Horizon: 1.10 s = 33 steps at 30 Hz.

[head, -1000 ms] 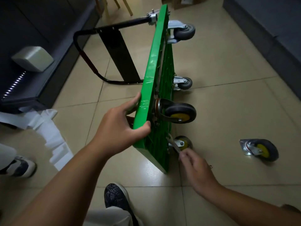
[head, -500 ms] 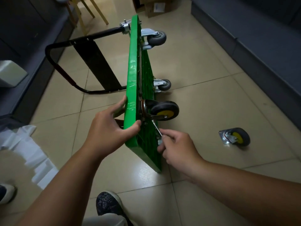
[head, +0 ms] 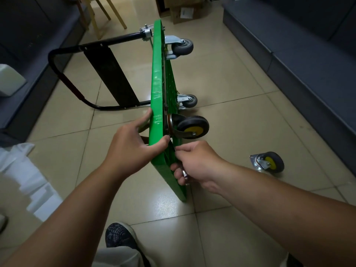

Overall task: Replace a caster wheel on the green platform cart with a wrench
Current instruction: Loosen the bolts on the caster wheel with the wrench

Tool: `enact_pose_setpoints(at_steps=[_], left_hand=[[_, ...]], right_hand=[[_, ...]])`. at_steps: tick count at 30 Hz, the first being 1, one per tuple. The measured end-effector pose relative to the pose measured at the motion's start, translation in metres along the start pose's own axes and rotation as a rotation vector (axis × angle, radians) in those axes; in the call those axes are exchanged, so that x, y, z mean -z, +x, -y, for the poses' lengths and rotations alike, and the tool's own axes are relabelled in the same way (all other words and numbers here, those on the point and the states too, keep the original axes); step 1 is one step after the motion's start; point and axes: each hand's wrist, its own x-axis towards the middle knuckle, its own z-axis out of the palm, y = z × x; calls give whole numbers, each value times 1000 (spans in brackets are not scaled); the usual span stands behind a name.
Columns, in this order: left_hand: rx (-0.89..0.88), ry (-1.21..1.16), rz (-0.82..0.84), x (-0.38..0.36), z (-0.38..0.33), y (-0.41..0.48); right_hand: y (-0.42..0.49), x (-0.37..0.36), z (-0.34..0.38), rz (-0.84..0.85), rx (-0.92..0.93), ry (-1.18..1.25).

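The green platform cart [head: 157, 87] stands on its long edge on the tiled floor, underside facing right. My left hand [head: 133, 149] grips its near top edge. A black caster with a yellow hub [head: 192, 127] is mounted on the underside just past my fingers. My right hand [head: 196, 162] is closed around a metal wrench [head: 185, 175] held against the underside below that caster; most of the tool is hidden in my fist. A loose caster wheel [head: 268, 162] lies on the floor to the right. Two grey casters [head: 182, 47] [head: 189, 101] sit at the cart's far end.
The cart's black folded handle [head: 81, 93] lies on the floor to the left. Dark sofas run along both sides [head: 308, 64]. White foam packing [head: 28, 182] lies at the near left. My shoe [head: 119, 236] is under the cart's near end. A cardboard box [head: 185, 13] and wooden chair legs stand beyond.
My right hand rose from the floor by the lower caster to the cart's underside and now holds the wrench there. My left hand stayed on the cart's edge.
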Motion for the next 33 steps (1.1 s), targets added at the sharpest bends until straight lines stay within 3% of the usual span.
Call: enact_pose_setpoints(at_steps=[11, 20, 25, 33], left_hand=[[-28, 6, -21, -3, 2, 0], [-5, -45, -36, -4, 4, -2], [1, -54, -38, -6, 4, -1], [16, -73, -25, -3, 5, -3]], right_hand=[[7, -5, -34, -157, 223, -216], [14, -1, -46, -149, 340, -325], [26, 1, -76, -233, 549, -447], [39, -5, -99, -261, 597, -465]])
